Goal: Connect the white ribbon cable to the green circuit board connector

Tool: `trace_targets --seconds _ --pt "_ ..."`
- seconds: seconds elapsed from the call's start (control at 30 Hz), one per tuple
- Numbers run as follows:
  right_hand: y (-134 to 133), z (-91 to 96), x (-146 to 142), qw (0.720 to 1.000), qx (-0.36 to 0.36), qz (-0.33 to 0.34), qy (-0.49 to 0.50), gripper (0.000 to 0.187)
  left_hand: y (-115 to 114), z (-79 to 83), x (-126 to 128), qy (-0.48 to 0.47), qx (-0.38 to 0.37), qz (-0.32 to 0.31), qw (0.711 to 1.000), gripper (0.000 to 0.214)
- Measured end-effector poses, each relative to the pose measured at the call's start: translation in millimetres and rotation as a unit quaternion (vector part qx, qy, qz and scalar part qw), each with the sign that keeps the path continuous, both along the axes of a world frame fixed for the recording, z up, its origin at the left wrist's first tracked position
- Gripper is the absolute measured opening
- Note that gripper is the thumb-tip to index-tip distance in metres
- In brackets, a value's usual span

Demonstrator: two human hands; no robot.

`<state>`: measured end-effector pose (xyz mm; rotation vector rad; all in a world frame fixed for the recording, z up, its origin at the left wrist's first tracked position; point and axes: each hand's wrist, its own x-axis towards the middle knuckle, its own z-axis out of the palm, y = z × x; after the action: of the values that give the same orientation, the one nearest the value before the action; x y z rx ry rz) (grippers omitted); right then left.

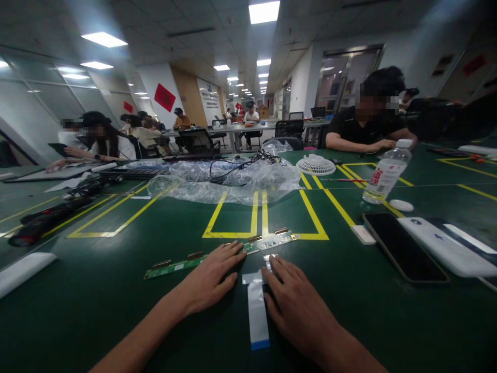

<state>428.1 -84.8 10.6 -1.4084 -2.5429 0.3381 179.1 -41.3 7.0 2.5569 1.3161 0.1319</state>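
A long, narrow green circuit board [272,242] lies at a slant on the green table. My left hand [212,277] rests over its middle with fingers stretched and fingertips on the board, hiding part of it. Just to the right, my right hand [297,295] lies palm down, its fingers extended over the upper end of a white flat ribbon cable [257,313]. A shiny silvery piece shows at the right fingertips, partly covered. The cable's blue-edged end points towards me. Neither hand has its fingers wrapped round anything.
Clear plastic wrap [229,181] with black cables lies beyond the board. On the right are a water bottle [388,171], a black phone [404,246] and a white case [446,246]. A white fan grille [316,164] sits farther back. A co-worker [367,119] sits across the table.
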Motion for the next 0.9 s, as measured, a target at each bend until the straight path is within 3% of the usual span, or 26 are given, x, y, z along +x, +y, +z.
trace_targets --seconds 0.27,0.9 --pt "-2 -1.4 -4 1.000 -0.013 0.000 0.001 0.052 -3 -5.3 26 0.010 0.018 -0.025 0.999 0.059" --pt "-1 -2.2 -11 1.000 -0.013 0.018 -0.017 0.056 -4 -1.9 27 -0.001 0.014 -0.047 0.999 0.060"
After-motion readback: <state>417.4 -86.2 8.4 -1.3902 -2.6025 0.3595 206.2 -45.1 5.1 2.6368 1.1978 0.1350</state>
